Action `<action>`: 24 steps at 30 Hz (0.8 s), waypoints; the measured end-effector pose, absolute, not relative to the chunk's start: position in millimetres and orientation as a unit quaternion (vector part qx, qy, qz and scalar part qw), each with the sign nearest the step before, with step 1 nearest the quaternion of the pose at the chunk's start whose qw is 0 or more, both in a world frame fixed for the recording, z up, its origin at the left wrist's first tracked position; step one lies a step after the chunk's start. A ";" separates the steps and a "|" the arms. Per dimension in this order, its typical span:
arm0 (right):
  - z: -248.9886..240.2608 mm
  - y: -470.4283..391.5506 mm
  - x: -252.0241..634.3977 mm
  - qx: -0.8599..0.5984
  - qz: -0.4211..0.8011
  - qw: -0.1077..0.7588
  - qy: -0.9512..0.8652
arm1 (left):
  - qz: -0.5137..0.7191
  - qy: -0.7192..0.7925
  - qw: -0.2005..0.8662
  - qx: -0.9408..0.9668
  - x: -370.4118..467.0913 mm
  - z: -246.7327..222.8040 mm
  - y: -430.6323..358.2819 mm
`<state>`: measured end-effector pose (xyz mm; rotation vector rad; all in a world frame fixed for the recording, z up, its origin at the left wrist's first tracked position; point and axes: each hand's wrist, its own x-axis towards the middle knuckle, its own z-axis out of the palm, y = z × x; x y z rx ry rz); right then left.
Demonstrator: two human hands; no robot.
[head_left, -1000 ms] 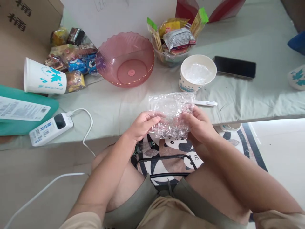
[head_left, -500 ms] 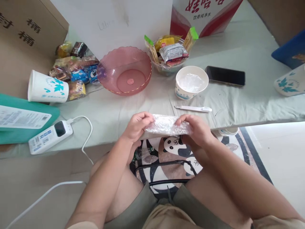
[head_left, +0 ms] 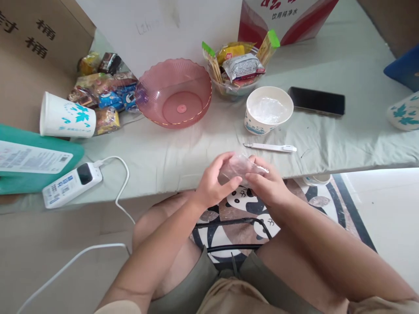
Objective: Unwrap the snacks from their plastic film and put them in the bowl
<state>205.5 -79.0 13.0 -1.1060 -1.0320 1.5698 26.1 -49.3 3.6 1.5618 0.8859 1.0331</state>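
A crinkled piece of clear plastic film [head_left: 238, 167] is held between my two hands just past the table's front edge. My left hand [head_left: 214, 183] curls around its left side, fingers behind it and thumb stretched toward the right. With thumb and fingers, my right hand [head_left: 269, 182] pinches the film's bunched right end. Beyond the hands lies a white pen-shaped cutter [head_left: 270, 147] with a thin blade tip at its left. Behind that stands a paper cup [head_left: 253, 124] with more crumpled clear plastic [head_left: 266, 110] inside.
A pink glass bowl [head_left: 206, 98] and a clear bowl of wrapped snacks [head_left: 225, 90] stand at the back. A black phone [head_left: 317, 101] lies right. To the left are a tipped paper cup [head_left: 65, 115], snack packets [head_left: 108, 120], a green container [head_left: 36, 174] and a white power bank [head_left: 72, 185] with cable.
The film was stretched flat between both hands; now it is bunched and folded. My left hand has moved right, closer to my right hand, and turned around the film. The view has shifted slightly.
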 end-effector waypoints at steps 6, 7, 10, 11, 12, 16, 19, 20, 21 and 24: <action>11.2 -75.0 204.4 -0.521 0.474 0.502 -0.503 | 0.428 0.400 0.647 0.488 28.4 0.1 -40.4; 10.9 -73.3 205.1 -0.527 0.432 0.515 -0.520 | 0.436 0.408 0.640 0.483 26.7 -0.4 -38.3; 9.6 -71.1 205.1 -0.497 0.410 0.490 -0.587 | 0.429 0.413 0.635 0.492 23.3 0.9 -35.8; 9.6 -71.3 204.8 -0.488 0.426 0.472 -0.598 | 0.423 0.411 0.640 0.493 22.8 1.8 -35.7; 10.0 -71.6 205.1 -0.485 0.443 0.461 -0.597 | 0.419 0.407 0.646 0.491 22.6 2.7 -35.6; 21.2 -62.4 220.7 -0.539 0.415 0.508 -0.528 | 0.433 0.398 0.664 0.462 19.7 3.1 -31.3; 39.7 -36.0 246.8 -0.615 0.240 0.544 -0.518 | 0.435 0.410 0.672 0.438 16.4 1.5 -23.3; 46.8 -24.2 255.2 -0.638 0.176 0.541 -0.519 | 0.437 0.413 0.672 0.432 15.9 1.3 -20.4; 53.9 -11.6 262.4 -0.660 0.126 0.528 -0.519 | 0.439 0.416 0.671 0.428 16.0 1.3 -17.7; 71.9 24.9 273.2 -0.721 0.080 0.393 -0.565 | 0.447 0.416 0.669 0.424 19.0 3.3 -11.1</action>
